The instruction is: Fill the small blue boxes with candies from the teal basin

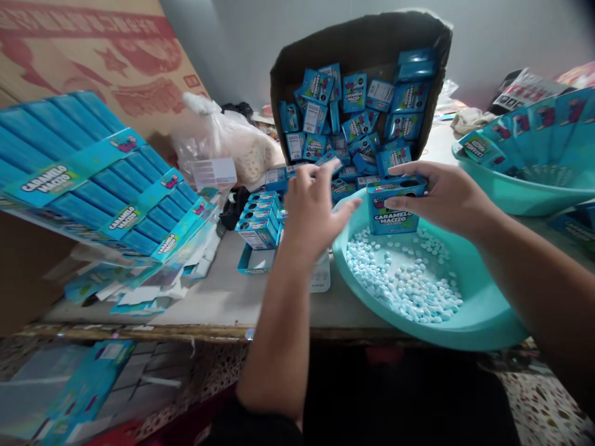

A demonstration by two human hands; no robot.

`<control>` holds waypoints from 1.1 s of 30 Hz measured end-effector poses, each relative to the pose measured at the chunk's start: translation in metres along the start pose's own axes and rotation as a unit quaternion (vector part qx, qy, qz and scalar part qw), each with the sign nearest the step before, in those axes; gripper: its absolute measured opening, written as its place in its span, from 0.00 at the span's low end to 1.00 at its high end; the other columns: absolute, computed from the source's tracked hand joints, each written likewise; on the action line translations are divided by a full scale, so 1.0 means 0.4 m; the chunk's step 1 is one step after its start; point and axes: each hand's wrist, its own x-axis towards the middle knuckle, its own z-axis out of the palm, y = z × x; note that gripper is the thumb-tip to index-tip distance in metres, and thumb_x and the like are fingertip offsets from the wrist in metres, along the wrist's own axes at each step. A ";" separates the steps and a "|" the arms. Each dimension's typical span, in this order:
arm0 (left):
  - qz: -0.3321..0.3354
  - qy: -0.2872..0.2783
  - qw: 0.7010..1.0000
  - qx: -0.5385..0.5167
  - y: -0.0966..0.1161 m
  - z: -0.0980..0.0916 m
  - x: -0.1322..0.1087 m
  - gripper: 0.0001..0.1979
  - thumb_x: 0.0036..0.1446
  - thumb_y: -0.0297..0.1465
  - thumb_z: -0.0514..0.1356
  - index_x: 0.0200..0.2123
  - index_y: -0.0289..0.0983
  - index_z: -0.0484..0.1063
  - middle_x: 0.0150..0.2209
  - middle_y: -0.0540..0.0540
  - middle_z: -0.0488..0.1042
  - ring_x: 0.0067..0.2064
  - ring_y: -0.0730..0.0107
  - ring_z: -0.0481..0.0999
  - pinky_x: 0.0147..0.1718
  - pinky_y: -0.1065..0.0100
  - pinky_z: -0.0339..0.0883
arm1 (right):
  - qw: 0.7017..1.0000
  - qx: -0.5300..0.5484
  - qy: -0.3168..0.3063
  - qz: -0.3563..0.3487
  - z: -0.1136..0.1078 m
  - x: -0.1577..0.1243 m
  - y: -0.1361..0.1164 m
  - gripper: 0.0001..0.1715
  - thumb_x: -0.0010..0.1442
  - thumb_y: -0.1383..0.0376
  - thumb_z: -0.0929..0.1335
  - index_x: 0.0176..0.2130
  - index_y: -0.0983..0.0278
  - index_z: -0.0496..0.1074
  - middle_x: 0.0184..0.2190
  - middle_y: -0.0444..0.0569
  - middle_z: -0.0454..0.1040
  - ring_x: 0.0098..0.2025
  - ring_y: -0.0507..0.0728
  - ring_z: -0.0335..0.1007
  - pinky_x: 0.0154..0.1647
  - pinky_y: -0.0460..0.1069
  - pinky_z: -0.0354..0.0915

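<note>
My right hand (pixel 439 195) grips a small blue "Caramelo Macizo" candy box (pixel 393 207) and holds it over a teal basin (pixel 483 322) of pale blue candies (pixel 409 279). My left hand (pixel 313 207) hovers just left of the basin's rim with its fingers spread and nothing in it. Left of it, a row of the same small boxes (pixel 260 217) stands in a blue display tray (pixel 253 260). Behind both hands a tipped cardboard carton (pixel 357 43) spills many small blue boxes (pixel 353 118) onto the table.
Stacked flat blue display cartons (pixel 93 179) lean at the left over loose flattened ones. A second teal basin (pixel 520 192) of blue packs sits at the right. A plastic bag (pixel 223 142) lies behind. The table edge (pixel 139 331) runs below.
</note>
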 end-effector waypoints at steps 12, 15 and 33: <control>-0.016 -0.169 0.971 0.165 -0.182 -0.082 -0.027 0.18 0.60 0.46 0.66 0.46 0.41 0.74 0.45 0.45 0.79 0.47 0.56 0.76 0.40 0.63 0.65 | 0.993 -0.055 0.106 -0.009 0.001 0.000 -0.068 0.32 0.50 0.51 0.79 0.51 0.61 0.82 0.34 0.46 0.79 0.24 0.48 0.55 0.30 0.49 0.59; -0.012 -0.115 0.972 0.206 -0.221 -0.179 -0.069 0.20 0.58 0.45 0.68 0.48 0.41 0.75 0.44 0.44 0.79 0.47 0.54 0.76 0.41 0.62 0.66 | 0.990 -0.054 0.129 0.002 -0.003 0.001 -0.061 0.33 0.47 0.49 0.80 0.50 0.60 0.83 0.25 0.44 0.74 0.24 0.50 0.56 0.29 0.50 0.58; 0.072 -0.029 0.987 0.141 -0.395 -0.095 -0.175 0.22 0.56 0.44 0.70 0.48 0.36 0.78 0.43 0.41 0.76 0.46 0.56 0.74 0.48 0.58 0.70 | 0.978 0.038 -0.182 -0.091 0.285 0.109 -0.268 0.28 0.46 0.53 0.81 0.39 0.62 0.71 0.40 0.48 0.77 0.40 0.58 0.70 0.39 0.52 0.67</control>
